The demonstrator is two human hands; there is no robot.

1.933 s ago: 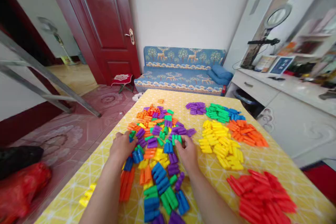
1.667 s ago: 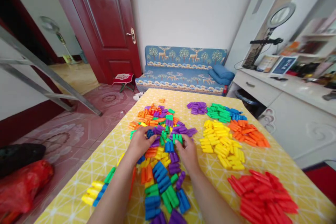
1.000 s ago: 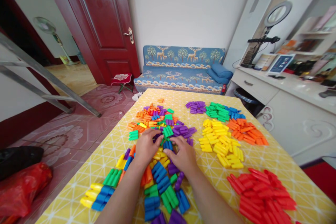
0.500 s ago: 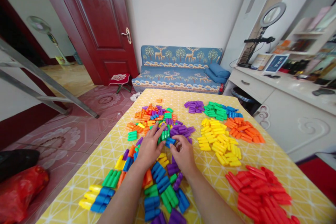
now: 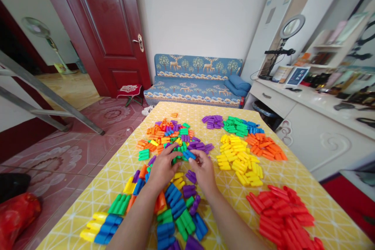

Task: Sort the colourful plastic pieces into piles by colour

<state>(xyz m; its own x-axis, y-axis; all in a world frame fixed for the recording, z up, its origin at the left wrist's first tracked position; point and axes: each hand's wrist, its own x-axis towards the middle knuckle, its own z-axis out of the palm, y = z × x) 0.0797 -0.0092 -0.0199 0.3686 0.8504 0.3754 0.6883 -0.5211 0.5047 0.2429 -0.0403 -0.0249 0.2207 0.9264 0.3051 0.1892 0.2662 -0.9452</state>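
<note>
My right hand (image 5: pixel 203 170) pinches a blue bullet-shaped plastic block piece (image 5: pixel 189 154) between thumb and fingers, just above the mixed pile. My left hand (image 5: pixel 164 166) rests beside it with fingers apart and curved over green pieces (image 5: pixel 182 147); its fingertips partly hide what lies under them. Purple pieces (image 5: pixel 200 146) lie just beyond my right hand. Orange pieces (image 5: pixel 158 133) spread out past my left hand. Between my forearms lie more loose blue pieces (image 5: pixel 175 197) and green pieces (image 5: pixel 185 222).
Sorted heaps of yellow (image 5: pixel 236 156), orange (image 5: pixel 266 146), green (image 5: pixel 236 125), purple (image 5: pixel 213 121) and red pieces (image 5: pixel 285 215) sit on the right of the yellow-clothed table (image 5: pixel 231 207). A blue sofa (image 5: pixel 193 86) stands behind, a white dresser (image 5: pixel 316 121) to the right.
The blue piece in my right hand is lifted a little and turned. My left fingers have drawn back and curled slightly over the green pieces. The camera view has shifted slightly.
</note>
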